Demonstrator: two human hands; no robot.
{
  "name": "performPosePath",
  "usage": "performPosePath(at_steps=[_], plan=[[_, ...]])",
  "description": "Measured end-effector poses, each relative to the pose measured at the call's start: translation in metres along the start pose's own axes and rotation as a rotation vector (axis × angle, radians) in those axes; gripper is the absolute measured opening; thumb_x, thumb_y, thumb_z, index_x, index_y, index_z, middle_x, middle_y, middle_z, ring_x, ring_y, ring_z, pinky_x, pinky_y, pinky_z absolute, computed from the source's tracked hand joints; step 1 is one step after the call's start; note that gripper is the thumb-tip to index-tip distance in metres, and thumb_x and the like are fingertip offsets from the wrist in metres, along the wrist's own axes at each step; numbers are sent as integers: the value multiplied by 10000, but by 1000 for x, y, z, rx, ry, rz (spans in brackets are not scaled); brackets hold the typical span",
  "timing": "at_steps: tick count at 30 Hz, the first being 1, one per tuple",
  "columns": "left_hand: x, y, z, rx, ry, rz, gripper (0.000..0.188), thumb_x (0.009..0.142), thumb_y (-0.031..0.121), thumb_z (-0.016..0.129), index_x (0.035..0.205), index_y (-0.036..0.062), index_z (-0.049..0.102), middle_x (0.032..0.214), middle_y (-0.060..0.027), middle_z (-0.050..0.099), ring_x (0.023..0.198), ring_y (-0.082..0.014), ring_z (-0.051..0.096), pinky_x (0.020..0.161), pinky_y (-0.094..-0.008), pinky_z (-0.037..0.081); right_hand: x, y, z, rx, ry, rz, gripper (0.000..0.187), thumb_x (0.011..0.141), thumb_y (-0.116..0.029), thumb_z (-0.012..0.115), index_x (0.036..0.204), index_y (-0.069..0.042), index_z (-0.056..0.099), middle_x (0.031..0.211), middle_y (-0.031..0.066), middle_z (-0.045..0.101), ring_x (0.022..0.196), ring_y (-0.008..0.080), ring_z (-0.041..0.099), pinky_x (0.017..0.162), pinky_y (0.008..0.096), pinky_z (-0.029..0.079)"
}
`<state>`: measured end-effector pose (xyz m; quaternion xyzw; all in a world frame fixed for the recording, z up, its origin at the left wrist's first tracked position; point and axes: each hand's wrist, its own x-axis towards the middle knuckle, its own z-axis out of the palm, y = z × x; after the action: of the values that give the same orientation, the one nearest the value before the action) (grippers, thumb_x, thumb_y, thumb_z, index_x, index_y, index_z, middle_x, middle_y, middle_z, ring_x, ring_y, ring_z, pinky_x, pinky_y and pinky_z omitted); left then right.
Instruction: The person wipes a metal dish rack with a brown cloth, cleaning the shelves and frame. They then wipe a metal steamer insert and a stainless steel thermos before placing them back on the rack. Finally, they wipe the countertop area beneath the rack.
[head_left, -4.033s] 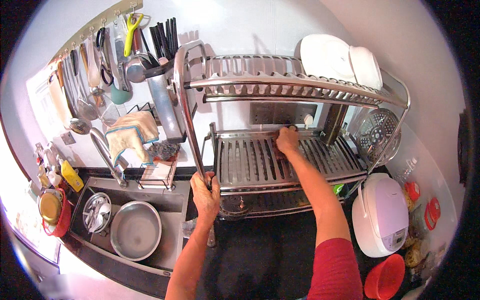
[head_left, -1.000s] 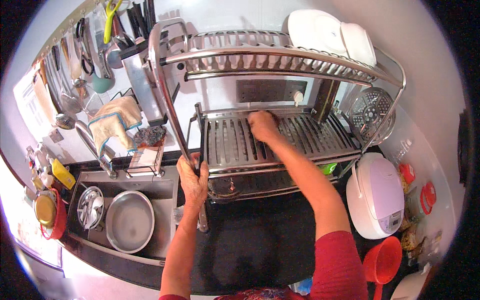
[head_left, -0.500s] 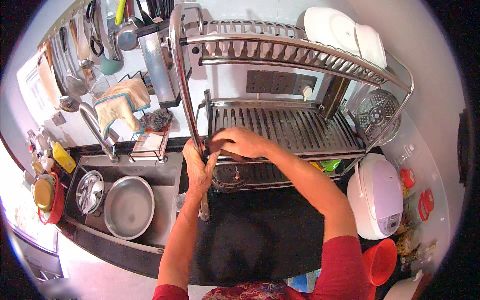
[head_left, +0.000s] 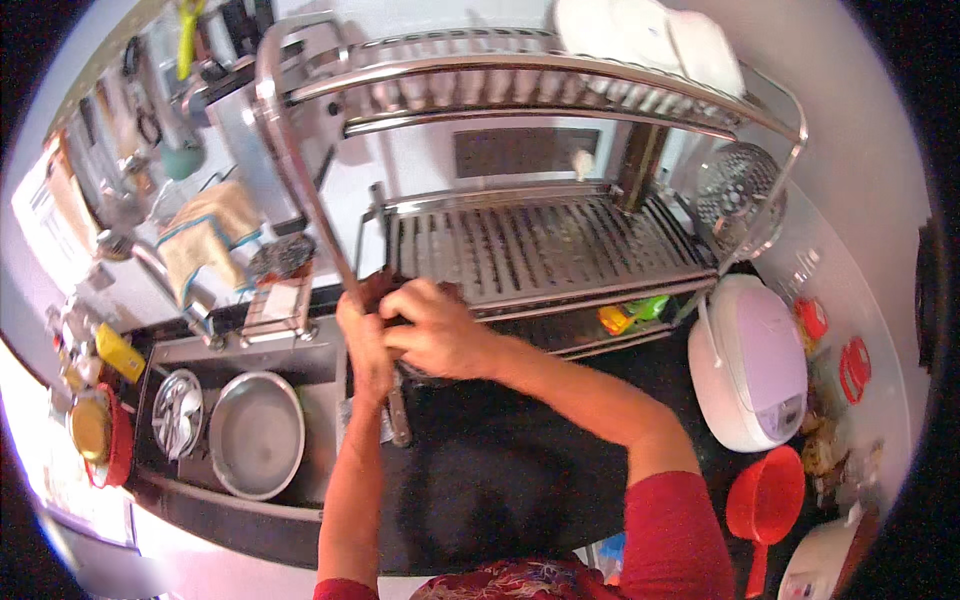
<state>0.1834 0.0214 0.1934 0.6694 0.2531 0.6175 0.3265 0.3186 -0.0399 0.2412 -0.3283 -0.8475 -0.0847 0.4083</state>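
A steel dish rack (head_left: 560,300) stands over the counter. At its left front post (head_left: 312,205), my left hand (head_left: 366,350) is closed, with the post running down into the fingers. Close against it, my right hand (head_left: 432,330) is curled with bent fingers around a dark brown, cloth-like piece (head_left: 380,286). Part of that piece shows above my left hand and behind my right knuckles; the rest is hidden by the hands. The rack's slotted middle shelf (head_left: 540,245) lies just beyond my hands, and its lower post end (head_left: 399,420) shows below them.
Left, a sink (head_left: 320,450) holds a metal basin (head_left: 257,435) and a colander of utensils (head_left: 180,415). White plates (head_left: 620,40) sit on the top tier. A rice cooker (head_left: 745,365) and a red dipper (head_left: 765,495) stand right. Utensils hang at the upper left.
My right hand has drawn down and closer to the left hand, its fingers now more curled. The view has shifted, so the rack appears further left.
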Motion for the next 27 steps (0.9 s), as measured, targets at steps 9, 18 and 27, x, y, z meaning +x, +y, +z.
performPosePath(at_steps=[9,18,27], plan=[[-11,-3,-7,335,-30,31,397,964,338,331,1147,8,452,1133,-157,440,1058,-284,423,943,-388,318,-17,3,-17,-115,-147,261,295,711,-236,678,973,-138,584,1035,35,535,988,292,477,808,451,370],[-10,-1,-6,410,1,70,289,956,245,394,1105,13,480,1065,-150,491,1025,-279,449,918,-395,344,-16,23,-33,-240,-261,196,493,666,-305,722,1119,-187,566,1002,60,470,958,270,476,743,429,430],[-12,-12,-5,356,83,50,214,944,155,433,1072,1,509,1043,-144,514,1021,-271,476,933,-377,345,-91,51,-135,-280,-349,297,509,661,-348,720,1130,-242,552,1041,70,461,1009,292,462,807,446,410]])
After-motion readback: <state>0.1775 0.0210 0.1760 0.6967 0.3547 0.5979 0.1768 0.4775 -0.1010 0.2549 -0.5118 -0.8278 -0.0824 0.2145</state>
